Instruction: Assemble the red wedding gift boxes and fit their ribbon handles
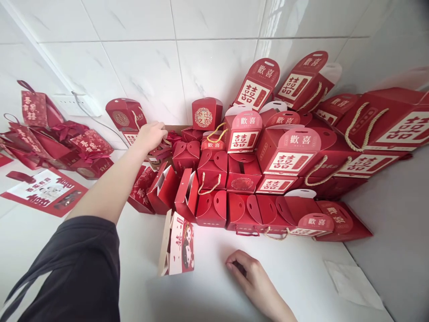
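Observation:
My left hand (153,135) reaches over the red gift boxes at the back, fingers bent together beside a dark red box with a rope handle (125,114). What its fingers hold, if anything, is hidden. Resting on the white table near the front is my right hand (250,273), its fingers curled and thumb near the index finger, with nothing seen in them. A white and red box with cartoon figures (181,246) stands to its left. Stacked red boxes (211,208) fill the middle, some with rope handles.
Larger red boxes (290,156) are piled at the right against the wall. Ribboned red bags (43,138) lie at the left, behind a flat white and red bag (47,192). A socket with a cable (72,105) is on the tiled wall.

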Demonstrator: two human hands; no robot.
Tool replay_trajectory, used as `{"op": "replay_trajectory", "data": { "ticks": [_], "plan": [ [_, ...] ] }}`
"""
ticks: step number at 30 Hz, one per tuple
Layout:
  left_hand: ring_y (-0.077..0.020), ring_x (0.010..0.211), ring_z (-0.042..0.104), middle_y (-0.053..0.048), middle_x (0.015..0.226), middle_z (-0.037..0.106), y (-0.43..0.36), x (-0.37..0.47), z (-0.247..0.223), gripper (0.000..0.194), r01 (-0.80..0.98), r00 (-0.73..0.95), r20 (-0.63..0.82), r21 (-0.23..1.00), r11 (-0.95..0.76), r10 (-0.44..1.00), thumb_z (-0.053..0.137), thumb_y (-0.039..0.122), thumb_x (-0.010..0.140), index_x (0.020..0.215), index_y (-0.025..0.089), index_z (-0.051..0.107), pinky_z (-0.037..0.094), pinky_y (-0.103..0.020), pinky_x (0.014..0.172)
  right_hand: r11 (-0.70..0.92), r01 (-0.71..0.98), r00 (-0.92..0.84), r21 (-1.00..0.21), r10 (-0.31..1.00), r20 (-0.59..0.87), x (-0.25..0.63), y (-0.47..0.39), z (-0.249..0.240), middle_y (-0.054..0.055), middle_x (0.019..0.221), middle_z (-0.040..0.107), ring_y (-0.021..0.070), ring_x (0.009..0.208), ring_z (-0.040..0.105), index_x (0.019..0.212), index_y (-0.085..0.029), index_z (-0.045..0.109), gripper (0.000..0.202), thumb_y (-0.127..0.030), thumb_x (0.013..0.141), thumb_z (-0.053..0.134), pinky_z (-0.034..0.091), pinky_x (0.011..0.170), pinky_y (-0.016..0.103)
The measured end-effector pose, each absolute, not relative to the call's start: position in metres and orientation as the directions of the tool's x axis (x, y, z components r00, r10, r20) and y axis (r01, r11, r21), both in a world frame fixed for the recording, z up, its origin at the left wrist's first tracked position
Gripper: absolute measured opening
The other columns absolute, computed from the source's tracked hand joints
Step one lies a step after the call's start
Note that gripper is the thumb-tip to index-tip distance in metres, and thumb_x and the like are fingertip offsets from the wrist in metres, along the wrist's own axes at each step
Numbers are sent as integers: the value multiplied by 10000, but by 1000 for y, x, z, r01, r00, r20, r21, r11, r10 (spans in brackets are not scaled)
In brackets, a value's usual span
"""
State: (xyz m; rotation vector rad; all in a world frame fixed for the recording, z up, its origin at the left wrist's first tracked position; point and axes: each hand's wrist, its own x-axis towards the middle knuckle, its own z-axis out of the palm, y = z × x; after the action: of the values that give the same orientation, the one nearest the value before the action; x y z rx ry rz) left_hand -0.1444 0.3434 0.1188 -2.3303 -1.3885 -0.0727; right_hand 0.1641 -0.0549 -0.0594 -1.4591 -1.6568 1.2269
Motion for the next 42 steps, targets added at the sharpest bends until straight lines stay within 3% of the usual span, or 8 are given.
{"op": "replay_trajectory", "data": {
  "ticks": [5,11,21,25,28,33,38,42],
  "plan": [
    [-254,1117,550,-83,1099,675,326,-156,129,332,925,365,581,-139,-354,727,446,226,953,962,192,776,426,-370,909,-21,408,-221,-913,968,-122,165,-56,-60,27,903,658,169,779,606,910,-214,624,199,-285,994,458,459,738,260],
    [-98,878,567,-32,1037,692,311,-143,144,290,890,-39,708,345,-298,705,560,229,901,1045,85,767,457,-252,898,-7,414,-223,-910,969,-109,163,-57,-60,26,901,655,170,788,609,906,-215,613,197,-286,1000,455,458,748,267],
    [-167,997,680,19,938,701,154,-67,178,72,503,48,659,634,-588,751,690,230,835,825,186,746,559,-369,922,130,316,-248,-940,968,50,182,-47,2,49,1066,672,172,896,641,1132,-246,602,178,-328,1000,514,514,850,304],
    [-165,836,691,-1,833,694,97,-42,167,74,98,212,579,789,-607,787,759,191,756,688,214,743,593,-346,770,305,89,-242,-948,930,277,179,-27,51,96,1454,520,235,1230,594,1456,-327,407,523,-313,970,599,524,999,397],
    [-138,747,666,-25,788,686,78,-30,154,101,-127,260,566,823,-553,782,767,114,719,674,204,757,570,-271,673,391,-96,-310,-916,862,400,168,-15,73,72,1505,488,236,1289,575,1471,-370,399,613,-267,932,671,511,1054,429],
    [-107,703,622,-14,761,657,70,-26,137,112,-126,52,589,805,-580,806,785,104,707,655,192,741,525,-230,643,294,-265,-339,-918,863,374,160,-16,80,34,983,759,168,902,732,1067,-241,692,128,-224,943,660,599,848,347],
    [-126,754,635,-28,840,690,69,-41,134,181,-110,-35,764,638,-762,645,810,158,733,617,200,678,521,-243,627,437,-77,-192,-896,875,444,171,-22,85,23,852,729,138,758,701,965,-204,689,55,-181,918,673,583,688,273],
    [-106,577,621,18,670,703,45,-53,144,383,-406,247,898,438,-802,365,740,278,838,519,206,541,496,-217,464,763,276,-51,-585,619,783,180,-23,92,60,895,727,182,830,702,1018,-191,687,232,-31,851,664,592,707,315]
  ]
}}
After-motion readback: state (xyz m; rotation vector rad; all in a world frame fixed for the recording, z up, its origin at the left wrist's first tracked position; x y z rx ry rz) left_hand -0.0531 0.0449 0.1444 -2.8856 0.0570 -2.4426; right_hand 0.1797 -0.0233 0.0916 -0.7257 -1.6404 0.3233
